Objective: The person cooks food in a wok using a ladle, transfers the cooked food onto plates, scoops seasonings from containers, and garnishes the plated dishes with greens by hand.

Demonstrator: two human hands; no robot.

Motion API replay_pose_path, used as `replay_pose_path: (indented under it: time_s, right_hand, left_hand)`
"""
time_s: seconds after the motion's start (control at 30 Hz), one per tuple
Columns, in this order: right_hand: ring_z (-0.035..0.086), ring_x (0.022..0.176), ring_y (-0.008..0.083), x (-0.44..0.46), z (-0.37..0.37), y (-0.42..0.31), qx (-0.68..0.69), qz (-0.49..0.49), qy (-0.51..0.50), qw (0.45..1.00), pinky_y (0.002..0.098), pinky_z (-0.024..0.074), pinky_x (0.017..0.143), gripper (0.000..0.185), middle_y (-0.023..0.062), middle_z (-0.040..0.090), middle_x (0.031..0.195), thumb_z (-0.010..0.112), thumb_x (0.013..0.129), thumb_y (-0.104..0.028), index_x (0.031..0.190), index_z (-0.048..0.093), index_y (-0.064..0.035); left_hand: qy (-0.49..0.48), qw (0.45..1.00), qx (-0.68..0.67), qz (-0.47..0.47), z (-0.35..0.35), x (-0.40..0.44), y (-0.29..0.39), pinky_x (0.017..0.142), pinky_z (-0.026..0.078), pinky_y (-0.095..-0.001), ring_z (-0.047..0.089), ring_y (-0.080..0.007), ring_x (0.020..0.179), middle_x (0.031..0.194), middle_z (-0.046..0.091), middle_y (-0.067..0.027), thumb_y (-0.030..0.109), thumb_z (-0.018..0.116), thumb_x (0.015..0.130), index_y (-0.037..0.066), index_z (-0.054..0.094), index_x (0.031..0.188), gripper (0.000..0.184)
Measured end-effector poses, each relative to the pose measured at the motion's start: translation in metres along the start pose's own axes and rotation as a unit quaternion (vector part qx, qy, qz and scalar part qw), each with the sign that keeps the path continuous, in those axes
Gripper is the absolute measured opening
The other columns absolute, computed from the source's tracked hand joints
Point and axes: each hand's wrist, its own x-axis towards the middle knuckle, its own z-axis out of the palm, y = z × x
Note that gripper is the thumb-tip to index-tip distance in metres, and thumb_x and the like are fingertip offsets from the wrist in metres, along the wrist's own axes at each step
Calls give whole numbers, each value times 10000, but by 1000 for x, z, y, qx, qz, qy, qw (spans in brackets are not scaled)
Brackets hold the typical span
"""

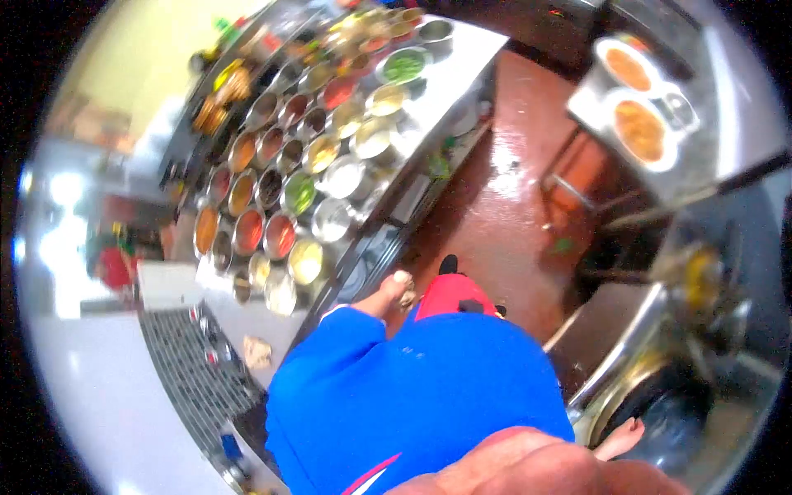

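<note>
My left hand (401, 290) hangs in front of my blue shirt (429, 371), beside the red cloth at my waist (452, 295). Its fingers are curled closed, and blur hides what, if anything, is in them. At the lower right, my right hand (623, 439) reaches over the rim of a large dark round pan (668, 421). The fingers are small and smeared, so their grip is unclear. Left of my left hand is a counter with many metal pots (307, 261), holding red, green, yellow and orange foods.
Two bowls of orange food (639, 130) stand on a table at the upper right. A wet reddish floor (511, 157) runs between the counters. A dark grating (194, 355) and a pale crumpled item (256, 352) lie at the left. A stool (569, 194) stands under the table.
</note>
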Motion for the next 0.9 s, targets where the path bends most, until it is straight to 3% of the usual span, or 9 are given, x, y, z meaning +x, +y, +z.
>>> replay_pose_path:
  time_s: [0.03, 0.07, 0.2, 0.27, 0.4, 0.5, 0.6, 0.7, 0.9]
  right_hand:
    - [580, 734, 199, 8, -5, -48, 191, 118, -93, 970, 296, 500, 645, 300, 118, 644, 971, 568, 952, -188, 1172, 589, 15]
    - [528, 686, 118, 12, 3, -82, 237, 85, -120, 960, 236, 441, 552, 265, 56, 624, 935, 573, 958, -203, 1140, 604, -14]
    - [556, 709, 166, 3, 46, -229, 155, -79, -292, 940, 300, 490, 626, 222, 70, 647, 908, 591, 936, -181, 1081, 627, -17]
    - [550, 673, 151, -8, 100, -284, 171, -316, -207, 910, 308, 474, 609, 186, 79, 644, 823, 622, 914, -183, 1003, 642, -21]
    - [667, 952, 276, -63, 88, -473, 165, -417, -341, 826, 351, 510, 854, 224, 181, 694, 1028, 636, 900, -132, 1071, 658, 10]
    - [668, 969, 280, -109, 70, -604, 173, -519, -368, 751, 347, 511, 871, 237, 183, 691, 1058, 633, 898, -95, 1107, 648, 17]
    - [668, 974, 277, -146, 90, -713, 168, -617, -367, 675, 349, 512, 873, 277, 176, 691, 1060, 626, 894, -74, 1158, 633, 8]
    - [654, 1000, 304, -202, 120, -830, 176, -558, -520, 623, 369, 507, 882, 287, 187, 673, 1085, 636, 890, -126, 1149, 633, -4]
    - [600, 943, 421, -401, 130, -1062, 166, -836, -401, 336, 485, 491, 779, 260, 239, 624, 1029, 565, 900, -190, 1081, 610, -9]
  left_hand:
    - [29, 1000, 7, -6, -10, -25, 23, 844, 512, -400, 669, -272, 987, 1042, 702, -151, 338, 713, 785, 72, 696, 1035, 366]
    - [56, 998, 16, -9, -31, -65, 56, 849, 509, -407, 668, -286, 987, 1047, 698, -166, 314, 704, 784, 67, 693, 1029, 348]
    - [95, 995, -2, 38, -40, -37, 13, 846, 500, -431, 654, -338, 1012, 1053, 687, -191, 306, 672, 794, 66, 679, 1031, 338]
    - [149, 988, -34, 18, -55, -47, 0, 815, 504, -417, 664, -346, 974, 1004, 696, -202, 301, 672, 779, 57, 702, 965, 309]
    - [132, 988, -77, 27, -74, -54, -70, 667, 494, -401, 649, -242, 748, 783, 690, -119, 213, 610, 823, 81, 713, 829, 167]
    - [149, 929, -334, -46, -20, -28, -189, 614, 485, -419, 629, -218, 727, 798, 679, -52, 255, 625, 853, 102, 699, 817, 174]
    - [213, 875, -380, -209, -28, -79, -202, 631, 507, -384, 624, -199, 758, 837, 670, -51, 263, 623, 879, 109, 701, 887, 172]
    - [238, 838, -400, -285, -11, -117, -226, 705, 511, -392, 630, -226, 865, 955, 670, -97, 338, 628, 866, 73, 677, 992, 297]
    - [249, 784, -427, -375, 55, -190, -182, 811, 513, -409, 644, -277, 1025, 1121, 673, -177, 468, 627, 852, 8, 625, 1174, 562]
